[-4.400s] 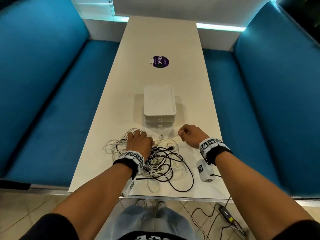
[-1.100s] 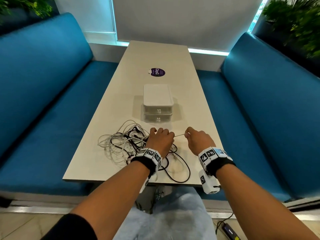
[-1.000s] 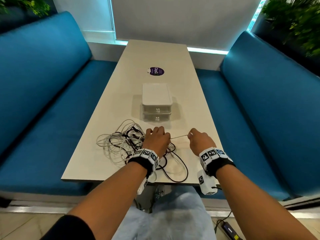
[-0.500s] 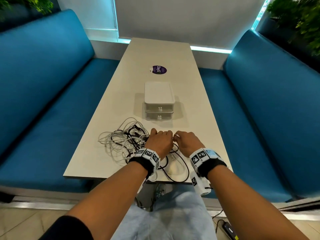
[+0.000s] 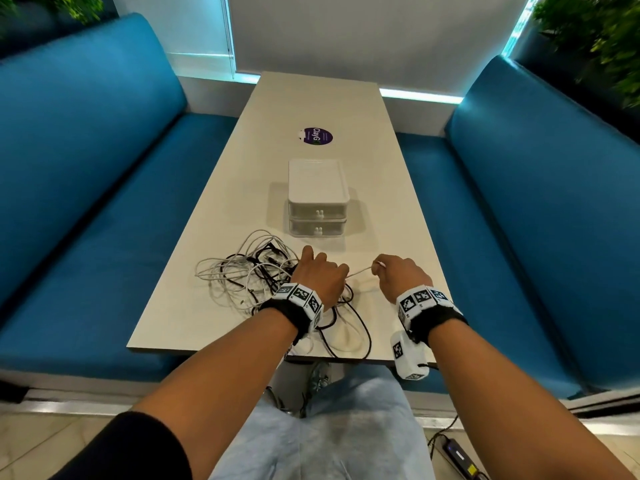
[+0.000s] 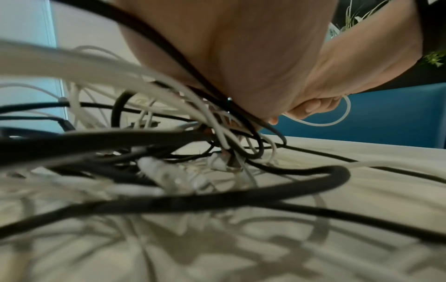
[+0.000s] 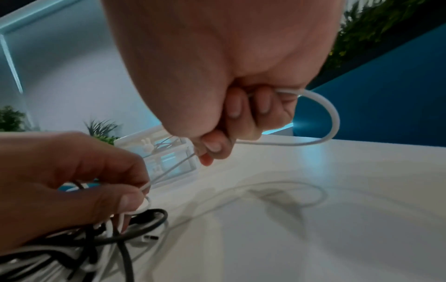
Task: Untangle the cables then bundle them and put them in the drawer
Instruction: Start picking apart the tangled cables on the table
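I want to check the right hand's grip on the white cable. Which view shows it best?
The right wrist view: the right hand curls its fingers round the white cable, which loops out beside them. The head view shows only the hand's back; the left wrist view shows it small and distant.

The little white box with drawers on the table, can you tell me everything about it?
The drawer box is small, white and plastic-looking, with see-through fronts. It has two drawers stacked one above the other, each with a tiny white knob, and both are closed. Its flat lid is bare. It stands upright mid-table, just beyond the tangled cables. No hand touches it.
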Demonstrator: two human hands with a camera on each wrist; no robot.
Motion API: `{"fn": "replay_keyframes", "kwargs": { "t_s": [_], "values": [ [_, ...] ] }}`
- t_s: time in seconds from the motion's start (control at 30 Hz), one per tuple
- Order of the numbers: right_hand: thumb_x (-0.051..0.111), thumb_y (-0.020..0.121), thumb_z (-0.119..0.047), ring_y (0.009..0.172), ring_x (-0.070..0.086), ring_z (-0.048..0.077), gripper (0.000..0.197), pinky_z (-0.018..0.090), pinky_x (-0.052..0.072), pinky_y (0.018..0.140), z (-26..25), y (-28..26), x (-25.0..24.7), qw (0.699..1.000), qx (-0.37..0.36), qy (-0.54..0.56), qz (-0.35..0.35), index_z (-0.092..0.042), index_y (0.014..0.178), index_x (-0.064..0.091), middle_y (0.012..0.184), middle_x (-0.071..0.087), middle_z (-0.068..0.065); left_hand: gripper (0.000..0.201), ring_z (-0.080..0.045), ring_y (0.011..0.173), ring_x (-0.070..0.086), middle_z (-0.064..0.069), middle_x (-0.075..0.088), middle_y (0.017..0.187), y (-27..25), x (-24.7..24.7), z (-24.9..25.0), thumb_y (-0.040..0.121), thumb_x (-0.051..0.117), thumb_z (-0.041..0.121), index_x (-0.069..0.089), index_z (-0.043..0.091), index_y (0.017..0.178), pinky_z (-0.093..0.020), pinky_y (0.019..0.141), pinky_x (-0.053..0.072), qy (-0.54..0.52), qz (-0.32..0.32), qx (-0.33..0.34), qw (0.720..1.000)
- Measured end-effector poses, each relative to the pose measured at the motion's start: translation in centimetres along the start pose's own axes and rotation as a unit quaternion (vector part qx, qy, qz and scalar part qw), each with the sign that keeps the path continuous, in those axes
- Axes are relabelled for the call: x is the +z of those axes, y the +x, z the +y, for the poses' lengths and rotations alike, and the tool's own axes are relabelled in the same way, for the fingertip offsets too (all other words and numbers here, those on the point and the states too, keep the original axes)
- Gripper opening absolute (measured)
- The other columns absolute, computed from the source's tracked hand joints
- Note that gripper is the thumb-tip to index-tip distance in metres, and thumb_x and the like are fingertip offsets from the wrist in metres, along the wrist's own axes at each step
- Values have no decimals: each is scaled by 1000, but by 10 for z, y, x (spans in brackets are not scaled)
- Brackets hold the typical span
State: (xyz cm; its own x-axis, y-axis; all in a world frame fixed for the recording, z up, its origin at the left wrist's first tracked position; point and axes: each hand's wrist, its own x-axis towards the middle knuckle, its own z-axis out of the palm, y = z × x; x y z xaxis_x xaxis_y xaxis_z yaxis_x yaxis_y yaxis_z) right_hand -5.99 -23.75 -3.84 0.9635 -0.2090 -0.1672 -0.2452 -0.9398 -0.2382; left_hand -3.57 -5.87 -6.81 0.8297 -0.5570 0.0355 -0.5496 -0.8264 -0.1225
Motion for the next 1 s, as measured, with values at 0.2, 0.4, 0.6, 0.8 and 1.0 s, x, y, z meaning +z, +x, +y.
{"fn": "replay_keyframes", "kwargs": {
  "t_s": [0.2,0.4,0.6,0.8,1.0],
  "values": [
    [40,96,-19,75,57,26,27,30,44,67,9,0,-3,998,61,14,32,-33,99,62,95,62,4,18,-27,69,40,-9,63,79,-7,2,0,94,44,26,57,15,95,-44,92,26,-22,16,-14,1000],
    [33,103,-36,87,64,35,47,41,51,73,-17,-9,7,994,-106,-14,0,-33,149,26,100,64,15,15,-30,82,54,-8,64,85,-6,-2,-1,98,44,24,53,17,108,-45,92,28,-21,17,-9,1000],
    [39,99,-30,66,54,28,73,35,43,60,-33,-10,4,991,-123,22,37,-27,155,-7,78,55,6,15,-27,90,55,0,65,79,-2,-6,-8,96,44,23,54,24,108,-45,88,27,-32,-2,-38,999],
    [44,93,-44,81,64,27,48,40,55,73,-23,-10,12,985,-167,43,13,-44,140,35,81,67,2,27,-34,106,52,-8,64,106,-1,-3,-7,98,39,33,53,23,120,-48,93,31,-61,-18,-74,995],
    [40,100,-40,88,63,34,28,42,54,76,-24,-6,23,989,-143,21,-15,-23,111,60,97,67,13,22,-28,101,54,-2,65,100,-2,-6,-4,98,37,34,54,22,104,-47,94,30,-101,-2,-58,993]
  ]
}}
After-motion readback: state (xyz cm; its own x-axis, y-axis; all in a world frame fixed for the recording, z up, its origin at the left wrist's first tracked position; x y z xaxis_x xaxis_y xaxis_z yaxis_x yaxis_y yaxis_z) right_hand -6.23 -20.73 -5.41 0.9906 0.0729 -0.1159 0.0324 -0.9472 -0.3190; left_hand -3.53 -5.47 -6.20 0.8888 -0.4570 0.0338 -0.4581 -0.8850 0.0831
